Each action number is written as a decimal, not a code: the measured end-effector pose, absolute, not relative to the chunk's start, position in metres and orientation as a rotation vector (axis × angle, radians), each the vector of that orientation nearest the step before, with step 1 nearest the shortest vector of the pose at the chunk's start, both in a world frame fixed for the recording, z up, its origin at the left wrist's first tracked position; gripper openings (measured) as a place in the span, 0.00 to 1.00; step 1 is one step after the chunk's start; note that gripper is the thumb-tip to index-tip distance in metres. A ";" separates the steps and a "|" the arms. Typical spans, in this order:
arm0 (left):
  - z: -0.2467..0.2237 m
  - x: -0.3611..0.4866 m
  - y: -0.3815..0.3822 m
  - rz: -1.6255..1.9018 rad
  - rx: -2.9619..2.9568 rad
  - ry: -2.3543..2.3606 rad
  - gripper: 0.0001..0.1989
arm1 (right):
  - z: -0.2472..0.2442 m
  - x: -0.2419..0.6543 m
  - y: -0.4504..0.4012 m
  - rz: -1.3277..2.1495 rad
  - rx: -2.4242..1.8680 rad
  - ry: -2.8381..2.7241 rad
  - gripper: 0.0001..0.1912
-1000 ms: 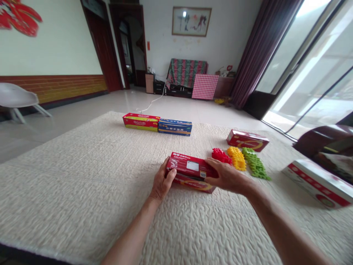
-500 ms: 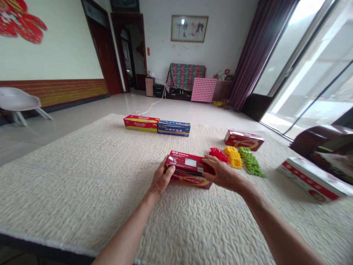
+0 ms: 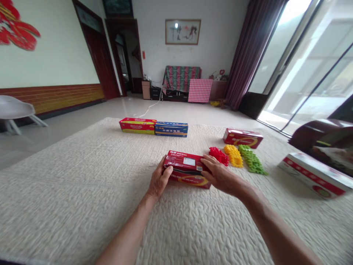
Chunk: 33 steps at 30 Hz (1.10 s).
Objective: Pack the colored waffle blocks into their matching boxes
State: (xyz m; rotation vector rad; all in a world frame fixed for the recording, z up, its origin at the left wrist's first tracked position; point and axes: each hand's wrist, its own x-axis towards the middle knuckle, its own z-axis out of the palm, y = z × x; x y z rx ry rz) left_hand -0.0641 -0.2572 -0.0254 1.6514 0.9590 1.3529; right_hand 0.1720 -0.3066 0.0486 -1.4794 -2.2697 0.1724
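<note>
A long red cardboard box (image 3: 187, 180) lies on the cream quilted cover (image 3: 82, 191), its printed top facing up. My left hand (image 3: 159, 178) wraps the box's left end, thumb on the front edge. Over the right end lies my right hand (image 3: 217, 173), its fingers on the top and its thumb at the front. Just beyond that hand are toy pieces in red (image 3: 218, 155), yellow (image 3: 233, 156) and green (image 3: 251, 159). A second red box (image 3: 242, 138) stands behind them.
Farther back, a red and yellow-green box (image 3: 138, 127) meets a blue box (image 3: 171, 129) end to end. At right lies a white and red box (image 3: 314, 176) near a dark brown rounded object (image 3: 322, 138). A white chair (image 3: 16, 110) stands on the left floor.
The view has shifted slightly, so the background sits a little left. Both hands stay on the red box, which has barely moved.
</note>
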 end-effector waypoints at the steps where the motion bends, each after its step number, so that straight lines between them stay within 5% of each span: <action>1: -0.026 -0.064 -0.256 1.347 1.636 0.971 0.26 | 0.050 0.171 -0.308 0.171 -1.485 -2.281 0.13; 27: -0.023 -0.063 -0.243 1.345 1.575 0.928 0.25 | 0.058 0.168 -0.303 0.176 -1.443 -2.041 0.11; 33: -0.031 -0.063 -0.238 1.330 1.529 0.984 0.28 | 0.043 0.183 -0.264 0.107 -1.523 -1.502 0.25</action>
